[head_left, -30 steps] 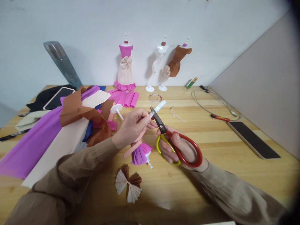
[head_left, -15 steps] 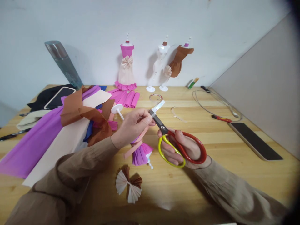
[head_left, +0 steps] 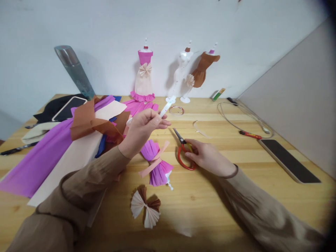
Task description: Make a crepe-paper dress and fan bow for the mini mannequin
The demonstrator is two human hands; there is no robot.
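Observation:
My left hand (head_left: 147, 127) pinches a short white strip (head_left: 167, 106) between thumb and forefinger, its free end pointing up and away. In my right hand (head_left: 206, 155) are scissors (head_left: 180, 140) with red and yellow handles, low at the table, blades closed or nearly so. Between the hands lies a small dress form wearing a purple and pink crepe paper dress (head_left: 159, 171), a peach band (head_left: 151, 167) across its waist. Closer to me rests a pleated paper bow (head_left: 145, 207) in cream and brown.
Crepe paper sheets (head_left: 49, 154) pile up at left beside a leaning bottle (head_left: 76, 73). Dress forms stand along the wall, one in a pink and cream dress (head_left: 144, 82), another in brown (head_left: 202, 70). A phone (head_left: 288, 159) and a looped cable (head_left: 228, 120) lie at right.
The scissors have come away from the white strip and down to the table, turned over in my right hand. My left hand has shifted left and up slightly, still with the strip.

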